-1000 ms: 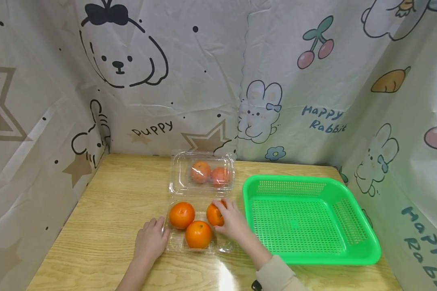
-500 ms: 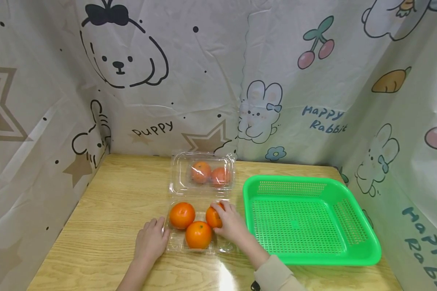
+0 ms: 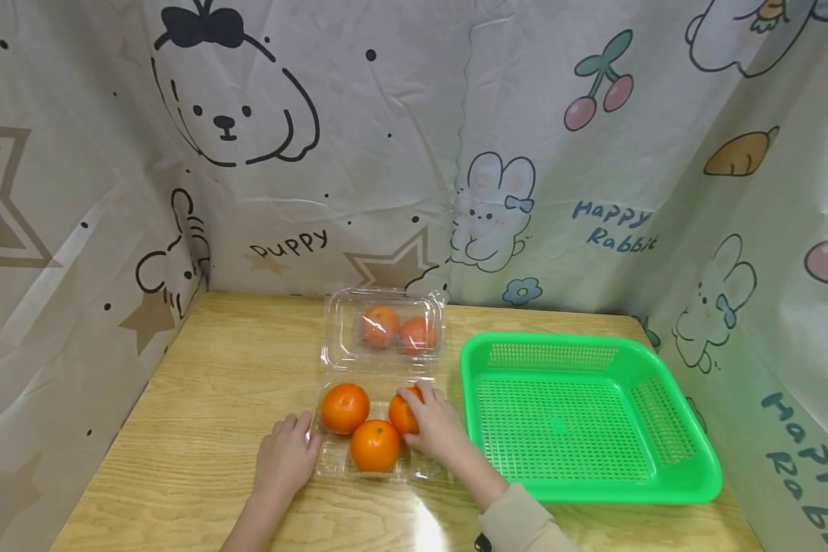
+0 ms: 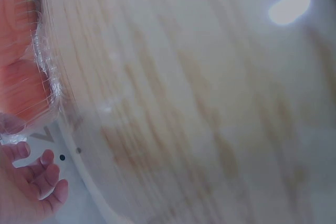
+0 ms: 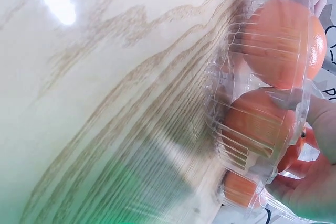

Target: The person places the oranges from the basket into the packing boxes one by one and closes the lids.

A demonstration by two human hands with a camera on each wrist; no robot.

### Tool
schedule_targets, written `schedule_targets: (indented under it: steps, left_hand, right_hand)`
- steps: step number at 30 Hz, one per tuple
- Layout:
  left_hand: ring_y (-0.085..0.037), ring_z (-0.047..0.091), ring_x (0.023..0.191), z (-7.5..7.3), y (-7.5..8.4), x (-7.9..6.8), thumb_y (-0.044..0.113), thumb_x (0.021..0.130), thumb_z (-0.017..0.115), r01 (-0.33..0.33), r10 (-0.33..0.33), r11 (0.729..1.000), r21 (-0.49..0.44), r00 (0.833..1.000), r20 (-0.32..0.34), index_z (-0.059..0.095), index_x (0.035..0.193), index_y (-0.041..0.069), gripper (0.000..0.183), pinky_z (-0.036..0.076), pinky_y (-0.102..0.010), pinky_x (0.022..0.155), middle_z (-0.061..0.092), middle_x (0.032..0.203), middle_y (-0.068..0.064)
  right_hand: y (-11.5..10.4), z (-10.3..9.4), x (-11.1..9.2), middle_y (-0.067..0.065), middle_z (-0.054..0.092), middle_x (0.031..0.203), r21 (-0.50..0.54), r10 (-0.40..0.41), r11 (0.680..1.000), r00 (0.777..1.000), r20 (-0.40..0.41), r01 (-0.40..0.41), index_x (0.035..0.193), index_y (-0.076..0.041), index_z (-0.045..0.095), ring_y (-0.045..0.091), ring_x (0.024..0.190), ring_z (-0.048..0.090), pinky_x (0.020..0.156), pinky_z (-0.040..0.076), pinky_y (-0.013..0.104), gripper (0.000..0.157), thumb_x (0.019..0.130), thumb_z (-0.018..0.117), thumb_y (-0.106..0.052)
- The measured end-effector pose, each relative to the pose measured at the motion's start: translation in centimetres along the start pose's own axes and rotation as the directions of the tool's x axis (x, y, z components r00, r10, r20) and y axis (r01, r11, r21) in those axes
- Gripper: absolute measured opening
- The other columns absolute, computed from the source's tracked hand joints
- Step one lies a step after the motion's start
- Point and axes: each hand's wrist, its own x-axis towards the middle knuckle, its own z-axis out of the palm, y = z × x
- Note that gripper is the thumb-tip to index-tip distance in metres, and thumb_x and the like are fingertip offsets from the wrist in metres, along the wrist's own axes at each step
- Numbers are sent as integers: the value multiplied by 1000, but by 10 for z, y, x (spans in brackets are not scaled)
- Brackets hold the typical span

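Note:
A clear plastic clamshell box lies with its lid folded back. Three oranges sit in its base: one at the left, one at the front, and one at the right. My right hand has its thumb and fingers around the right-hand orange, which is low in the box. In the right wrist view the thumb of that hand lies over the box's rim. My left hand rests at the box's left side, fingers loosely bent and holding nothing; they also show in the left wrist view.
Through the lid, two more oranges show at the back. Right of the box stands a green mesh basket with nothing in it. Printed fabric surrounds the wooden table at the back and sides.
My right hand has shifted slightly left, its fingers closer around the right-hand orange, which has moved a little left too. My left hand has stayed in place.

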Motion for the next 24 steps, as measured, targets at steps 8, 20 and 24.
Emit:
schedule_targets:
  steps: [8,20,24]
  left_hand:
    - [-34,53,87,1,-1,0,23,86,51,4,-4,1000,-5,1000,2,54,111,2,33,44,-49,68,55,96,-17]
    - [-36,52,91,0,0,0,24,87,51,5,-5,1000,-11,1000,5,53,116,1,37,44,-50,72,56,102,-19]
    - [-36,53,92,1,-1,0,24,87,50,5,-5,1000,-10,1000,4,53,116,0,37,44,-51,72,56,103,-19]
  right_hand:
    - [-2,-2,-1,15,40,130,-1,6,1000,1000,17,-6,131,-14,46,32,114,46,85,47,45,68,72,76,-28]
    - [-1,-16,8,17,51,122,271,3,962,997,-72,16,123,-5,53,33,109,52,88,45,45,46,82,65,-20]
    - [0,-23,15,17,52,120,416,42,909,993,-110,8,122,-1,52,33,111,51,92,42,46,39,86,60,-16]
